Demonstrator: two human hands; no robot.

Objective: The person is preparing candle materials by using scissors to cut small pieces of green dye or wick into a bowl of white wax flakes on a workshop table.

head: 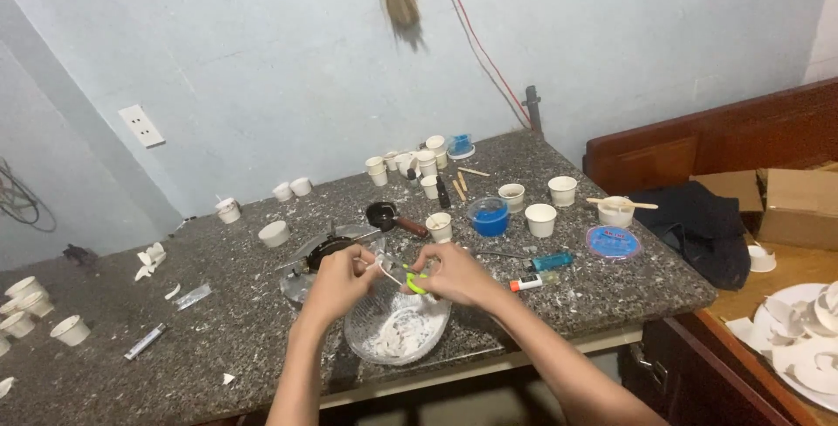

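A small yellow-green piece sat pinched in the grip of the right hand, just above a clear bowl of white scraps at the table's near edge. The left hand held a thin white stick against it, fingers closed. The piece looked small, curved and bright. Judging by the scraps already in the bowl, much scraping seemed done, though the piece was not yet set down. Paper cups and a blue tub stood beyond.
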